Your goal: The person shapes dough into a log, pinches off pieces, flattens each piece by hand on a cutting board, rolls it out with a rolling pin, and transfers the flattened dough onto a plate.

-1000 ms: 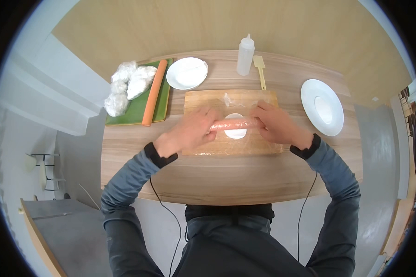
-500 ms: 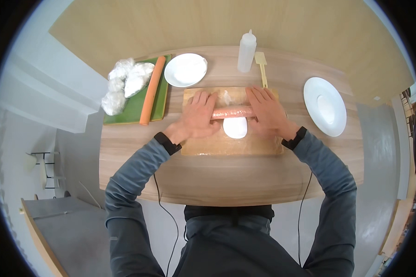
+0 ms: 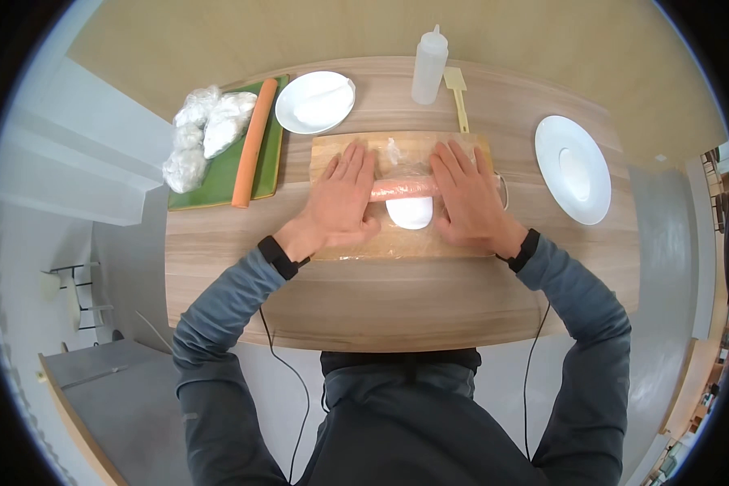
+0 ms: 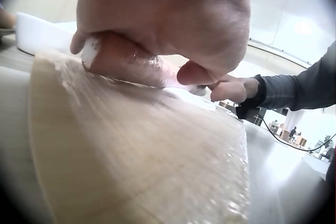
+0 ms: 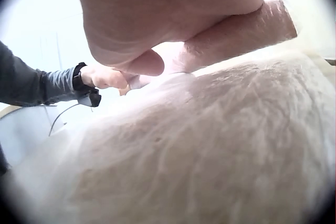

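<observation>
A rolling pin [image 3: 405, 189] wrapped in clear film lies crosswise over the far part of a flattened white dough piece [image 3: 411, 215]. Both sit on a wooden board [image 3: 356, 249] covered with plastic wrap. My left hand [image 3: 338, 201] rests flat on the pin's left end, fingers straight and pointing away from me. The right hand [image 3: 474, 201] presses its other end in the same way. In the left wrist view the pin [image 4: 123, 64] shows under the palm, its end sticking out. From the right wrist, the pin [image 5: 247, 32] likewise runs beneath the palm, close over the wrapped board.
At the left, a green tray [image 3: 261, 188] carries film-wrapped white lumps [image 3: 188, 168] and an orange roller [image 3: 253, 146]. A white bowl [image 3: 287, 120], squeeze bottle [image 3: 429, 69] and pale spatula [image 3: 459, 97] stand behind the board. An oval white plate [image 3: 593, 190] lies at the right.
Both hands have gone from curling round the rolling pin's ends to lying flat on it with fingers straight. The pin has shifted away from me, toward the dough's far side.
</observation>
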Action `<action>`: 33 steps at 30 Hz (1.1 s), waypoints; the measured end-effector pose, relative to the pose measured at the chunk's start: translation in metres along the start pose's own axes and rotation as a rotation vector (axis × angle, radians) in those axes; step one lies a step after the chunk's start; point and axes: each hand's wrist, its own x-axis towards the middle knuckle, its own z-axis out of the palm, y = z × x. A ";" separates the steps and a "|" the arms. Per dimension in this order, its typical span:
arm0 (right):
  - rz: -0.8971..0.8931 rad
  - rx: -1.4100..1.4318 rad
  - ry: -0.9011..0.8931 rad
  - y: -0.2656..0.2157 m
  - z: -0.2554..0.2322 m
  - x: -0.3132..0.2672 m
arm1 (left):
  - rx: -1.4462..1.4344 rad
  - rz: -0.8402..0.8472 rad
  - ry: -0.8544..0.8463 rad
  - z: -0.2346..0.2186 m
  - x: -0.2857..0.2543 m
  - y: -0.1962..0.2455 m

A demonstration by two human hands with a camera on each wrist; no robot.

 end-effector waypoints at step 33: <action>0.027 0.039 -0.005 -0.003 -0.005 -0.038 | -0.028 0.053 -0.061 -0.016 -0.028 0.021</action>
